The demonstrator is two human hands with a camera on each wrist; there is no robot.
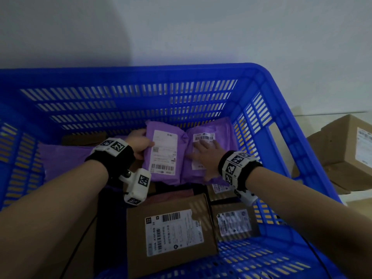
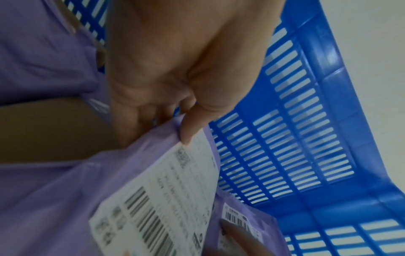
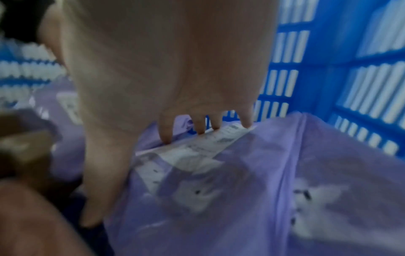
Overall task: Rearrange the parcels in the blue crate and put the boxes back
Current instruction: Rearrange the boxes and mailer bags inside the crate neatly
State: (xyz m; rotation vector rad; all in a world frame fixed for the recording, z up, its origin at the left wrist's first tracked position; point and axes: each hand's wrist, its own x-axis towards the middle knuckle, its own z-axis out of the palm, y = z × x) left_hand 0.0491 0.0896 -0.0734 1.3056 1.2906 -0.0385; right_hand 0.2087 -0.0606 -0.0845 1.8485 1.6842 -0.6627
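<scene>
Head view shows the blue crate [image 1: 141,77] filling most of the picture, both arms reaching in toward 12 o'clock. Left hand [image 1: 141,144] grips the left edge of a purple parcel [image 1: 181,158] w/ a long white label; in left wrist view the thumb [image 2: 192,124] lies on top at the label's corner and the other fingers go under the edge of this parcel [image 2: 54,199]. Right hand [image 1: 205,158] lies flat, fingers straight and spread, pressing on a second purple parcel [image 1: 225,131] just beside the first one, at its 3 o'clock; they touch along one side. In right wrist view the fingertips [image 3: 165,136] rest on the white label of that parcel [image 3: 241,199], near the crate wall [image 3: 317,86]; this view is blurred. Both parcels sit at the far right part of the crate, close to the back wall. At 9 o'clock of them lies another purple bag [image 1: 64,158], flat, partly behind the left wrist. Toward 6 o'clock, inside the crate, a large brown box [image 1: 171,228] w/ label, and a smaller brown box [image 1: 233,222] at its 3 o'clock, touching or almost. Outside the crate, at 3 o'clock, more cardboard boxes [image 1: 342,141] are stacked near the wall.
</scene>
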